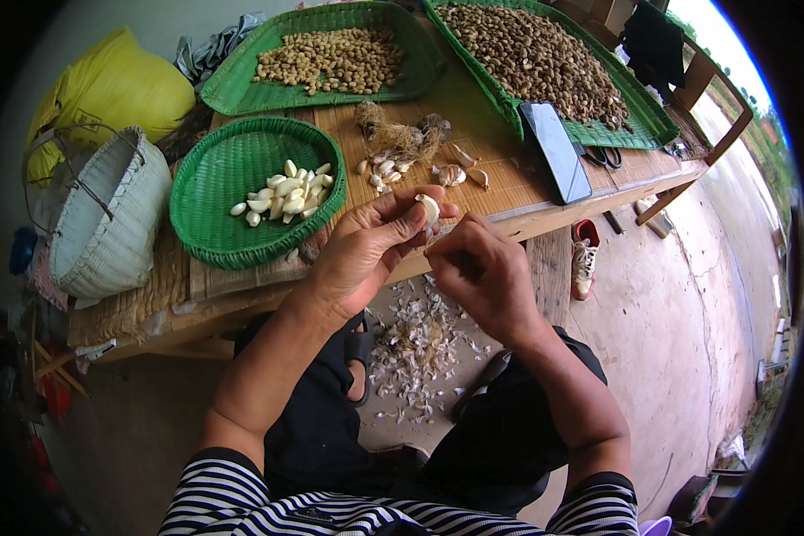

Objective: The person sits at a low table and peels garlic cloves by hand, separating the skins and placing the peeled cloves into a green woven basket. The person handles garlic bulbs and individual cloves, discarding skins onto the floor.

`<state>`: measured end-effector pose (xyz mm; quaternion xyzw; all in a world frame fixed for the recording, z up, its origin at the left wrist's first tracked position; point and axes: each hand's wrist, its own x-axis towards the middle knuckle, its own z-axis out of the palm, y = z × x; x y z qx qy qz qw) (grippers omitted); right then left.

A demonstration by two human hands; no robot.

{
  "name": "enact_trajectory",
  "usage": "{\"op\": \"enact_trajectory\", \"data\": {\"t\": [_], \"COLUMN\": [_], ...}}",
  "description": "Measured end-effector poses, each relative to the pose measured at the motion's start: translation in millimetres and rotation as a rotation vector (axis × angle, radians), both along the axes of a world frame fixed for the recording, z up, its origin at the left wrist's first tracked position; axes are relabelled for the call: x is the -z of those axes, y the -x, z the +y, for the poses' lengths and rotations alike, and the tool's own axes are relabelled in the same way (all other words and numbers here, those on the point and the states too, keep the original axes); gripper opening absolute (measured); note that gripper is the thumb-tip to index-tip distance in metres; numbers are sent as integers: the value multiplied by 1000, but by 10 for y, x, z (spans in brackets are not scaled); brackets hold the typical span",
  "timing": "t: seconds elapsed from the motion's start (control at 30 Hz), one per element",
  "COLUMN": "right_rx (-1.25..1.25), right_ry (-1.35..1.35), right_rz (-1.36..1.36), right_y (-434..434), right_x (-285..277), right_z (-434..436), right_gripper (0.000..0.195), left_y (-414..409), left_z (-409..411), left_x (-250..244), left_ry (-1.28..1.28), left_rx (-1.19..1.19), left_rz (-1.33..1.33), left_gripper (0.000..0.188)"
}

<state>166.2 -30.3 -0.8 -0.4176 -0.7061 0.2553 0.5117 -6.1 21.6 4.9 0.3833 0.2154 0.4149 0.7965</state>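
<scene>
My left hand (372,244) grips a garlic clove (428,209) between thumb and fingers, above the table's front edge. A pale, thin bit of skin hangs below the clove. Close beside it, my right hand (486,275) has thumb and forefinger pinched together; whether a scrap of skin lies between them is hidden. Peeled garlic cloves (289,191) lie in a round green woven basket (228,157) at left. Beyond my hands are loose unpeeled cloves (390,171), a partly broken garlic bulb (451,175) and dry garlic roots (402,139).
Two green woven trays (231,84) (643,134) hold peanuts (335,60). A phone (557,154) leans on the right tray, near black-handled scissors (603,157). A pale woven basket (107,214) and a yellow sack (117,84) stand left. Garlic skins (415,355) litter the floor near a shoe (583,261).
</scene>
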Motion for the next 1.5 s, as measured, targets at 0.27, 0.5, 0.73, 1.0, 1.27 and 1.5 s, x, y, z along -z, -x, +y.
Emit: {"op": "enact_trajectory", "data": {"t": [0.27,0.5,0.73,1.0,1.27,1.5], "right_rx": [1,51,47,-20,-176,-221], "right_ry": [232,69,184,132,598,605], "right_rz": [300,109,102,120,688,746], "right_y": [-108,-154,-145,-148,-108,-84], "right_x": [64,8,-59,4,-35,0], "right_z": [146,110,34,57,62,41], "right_gripper": [24,21,21,20,22,23], "left_y": [-36,-52,9,8,-13,27], "left_z": [-36,-115,-65,-103,-119,-99], "left_x": [25,-65,-32,-46,-51,-90], "left_ry": [-216,-424,-613,-628,-777,-941], "left_rx": [-74,-195,-239,-260,-316,-262], "left_rz": [97,362,368,370,365,445], "left_gripper": [25,16,13,8,9,8]}}
